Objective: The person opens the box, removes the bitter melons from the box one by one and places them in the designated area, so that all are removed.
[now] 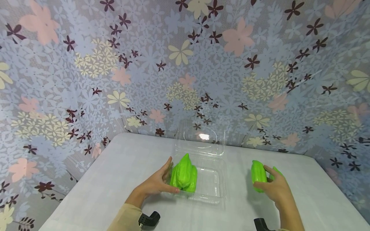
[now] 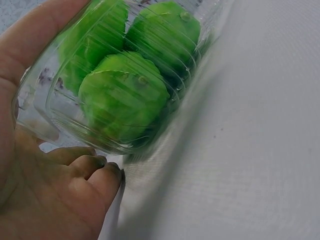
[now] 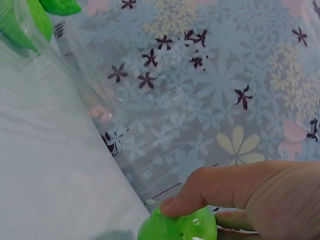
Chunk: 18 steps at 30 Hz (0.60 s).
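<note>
My left hand (image 1: pixel 156 183) grips the left end of a clear plastic clamshell box (image 1: pixel 212 179), its thumb along the front edge. Inside, bright green ridged fruits (image 1: pixel 184 175) are heaped at the left side, one lying on top of the others. Through the clear wall in the left wrist view, several rounded green ends (image 2: pixel 125 95) show. Well to the right of the box, my right hand (image 1: pixel 276 186) pinches another green ridged fruit (image 1: pixel 258 175) between thumb and fingers. Partly hidden behind that hand is one more green piece (image 1: pixel 276 170).
The box's clear lid (image 1: pixel 199 141) stands open at the back, near the wall-side edge of the white table (image 1: pixel 144 147). Behind the table hangs flower-patterned fabric (image 1: pixel 156 80). Bare white surface shows between the box and my right hand.
</note>
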Each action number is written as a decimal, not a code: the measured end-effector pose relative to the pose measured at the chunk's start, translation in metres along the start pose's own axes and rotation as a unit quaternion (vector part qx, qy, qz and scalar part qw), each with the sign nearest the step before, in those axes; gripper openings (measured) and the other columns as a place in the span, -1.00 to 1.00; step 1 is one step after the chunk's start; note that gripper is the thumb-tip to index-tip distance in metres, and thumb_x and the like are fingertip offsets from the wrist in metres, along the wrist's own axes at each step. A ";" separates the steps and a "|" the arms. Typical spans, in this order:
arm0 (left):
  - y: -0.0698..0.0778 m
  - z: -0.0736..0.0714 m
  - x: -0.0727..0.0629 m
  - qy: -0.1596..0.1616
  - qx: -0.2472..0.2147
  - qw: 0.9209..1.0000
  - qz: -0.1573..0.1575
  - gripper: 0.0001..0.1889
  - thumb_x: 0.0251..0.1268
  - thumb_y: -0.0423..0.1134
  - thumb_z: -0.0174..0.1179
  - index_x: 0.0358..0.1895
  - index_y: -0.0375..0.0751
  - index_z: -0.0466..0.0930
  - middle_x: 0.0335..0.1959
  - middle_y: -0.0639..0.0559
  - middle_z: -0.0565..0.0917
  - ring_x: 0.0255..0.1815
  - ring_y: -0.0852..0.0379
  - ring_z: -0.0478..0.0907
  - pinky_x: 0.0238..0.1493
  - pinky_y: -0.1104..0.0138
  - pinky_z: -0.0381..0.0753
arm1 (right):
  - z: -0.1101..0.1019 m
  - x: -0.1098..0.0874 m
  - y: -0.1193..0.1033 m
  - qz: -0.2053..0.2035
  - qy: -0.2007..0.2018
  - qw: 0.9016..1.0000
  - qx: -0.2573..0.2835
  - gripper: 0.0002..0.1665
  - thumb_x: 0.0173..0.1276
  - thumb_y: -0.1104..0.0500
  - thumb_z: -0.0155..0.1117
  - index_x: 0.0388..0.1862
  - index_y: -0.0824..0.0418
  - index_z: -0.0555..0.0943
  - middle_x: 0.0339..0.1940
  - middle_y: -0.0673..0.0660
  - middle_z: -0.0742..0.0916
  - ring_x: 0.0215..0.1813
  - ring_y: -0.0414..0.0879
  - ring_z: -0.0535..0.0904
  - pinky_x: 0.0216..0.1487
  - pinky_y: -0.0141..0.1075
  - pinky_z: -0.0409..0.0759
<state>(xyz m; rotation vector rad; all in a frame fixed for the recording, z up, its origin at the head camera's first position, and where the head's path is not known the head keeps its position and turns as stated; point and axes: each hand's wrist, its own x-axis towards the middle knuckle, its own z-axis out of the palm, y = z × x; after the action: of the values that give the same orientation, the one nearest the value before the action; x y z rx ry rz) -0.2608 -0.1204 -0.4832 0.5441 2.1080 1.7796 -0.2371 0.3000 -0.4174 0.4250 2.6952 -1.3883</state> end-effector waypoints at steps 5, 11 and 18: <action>0.001 0.001 0.000 0.002 0.000 1.000 -0.001 0.40 -0.04 -0.30 0.60 0.64 -0.07 -0.45 0.65 -0.16 -0.30 0.62 -0.11 -0.27 0.55 0.07 -0.12 | -0.002 0.003 0.007 0.016 0.001 1.000 -0.011 0.22 0.21 0.20 0.49 0.63 0.33 -0.09 0.56 0.57 -0.04 0.41 0.56 0.11 0.30 0.33 0.35; 0.002 0.002 0.000 0.005 0.002 1.000 -0.002 0.40 -0.04 -0.31 0.61 0.64 -0.08 -0.43 0.65 -0.17 -0.30 0.62 -0.11 -0.27 0.55 0.08 -0.12 | -0.004 0.005 0.014 0.033 0.005 0.999 -0.019 0.18 0.21 0.23 0.44 0.63 0.34 -0.08 0.57 0.54 -0.11 0.43 0.57 0.01 0.36 0.41 0.17; 0.004 0.003 -0.001 0.004 -0.004 1.000 -0.004 0.40 -0.04 -0.32 0.60 0.64 -0.05 -0.44 0.65 -0.16 -0.32 0.62 -0.12 -0.27 0.55 0.08 -0.12 | -0.003 0.016 0.028 0.065 0.027 0.997 -0.039 0.22 0.14 0.23 0.46 0.64 0.30 -0.07 0.52 0.62 0.02 0.39 0.56 0.09 0.34 0.42 0.19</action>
<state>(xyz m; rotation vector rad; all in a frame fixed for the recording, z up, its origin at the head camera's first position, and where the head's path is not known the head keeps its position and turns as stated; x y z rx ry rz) -0.2584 -0.1179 -0.4794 0.5268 2.1038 1.7891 -0.2446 0.3210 -0.4403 0.6253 2.6982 -1.2509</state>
